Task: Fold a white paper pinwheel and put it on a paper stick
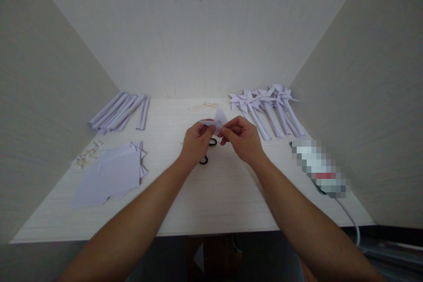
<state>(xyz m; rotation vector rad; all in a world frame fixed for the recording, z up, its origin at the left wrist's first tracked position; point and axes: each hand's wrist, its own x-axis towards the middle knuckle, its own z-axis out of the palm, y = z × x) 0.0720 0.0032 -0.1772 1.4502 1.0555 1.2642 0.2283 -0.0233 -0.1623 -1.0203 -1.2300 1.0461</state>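
Above the middle of the table, both my hands pinch a white paper pinwheel (220,116) with its pointed blades sticking up and to the left. My left hand (195,142) grips it with thumb and fingers closed. From the other side, the thumb and fingertips of my right hand (243,139) close on its lower right part. The centre of the paper is partly hidden by my fingers. Scissors with black handle loops (213,142) lie on the table just under my left hand, which covers part of them.
Rolled paper sticks (115,112) lie at the back left, with a stack of white paper sheets (115,167) nearer. Several paper pinwheels on sticks (264,101) rest at the back right. A blurred-out phone-like device (317,169) with a white cable (352,218) lies right. Walls enclose the table (218,211).
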